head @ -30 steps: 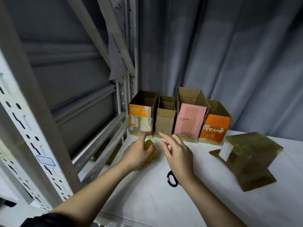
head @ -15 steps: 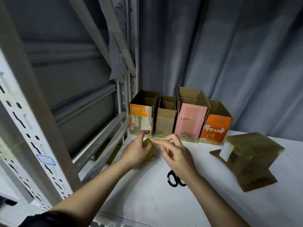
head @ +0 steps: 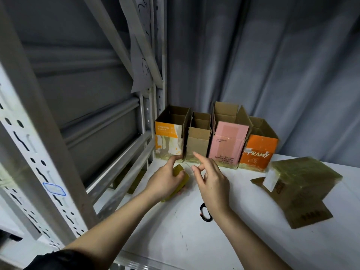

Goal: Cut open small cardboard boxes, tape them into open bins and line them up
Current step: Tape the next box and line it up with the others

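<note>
Yellowish tape roll (head: 180, 179) held by left hand (head: 165, 181); right hand (head: 211, 182) – fingers now spread

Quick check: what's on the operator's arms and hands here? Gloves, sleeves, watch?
Both forearms are bare, with no gloves, watch or rings visible on the left hand or the right hand. A dark sleeve shows on the left upper arm. The right arm shows no sleeve in frame.
</note>
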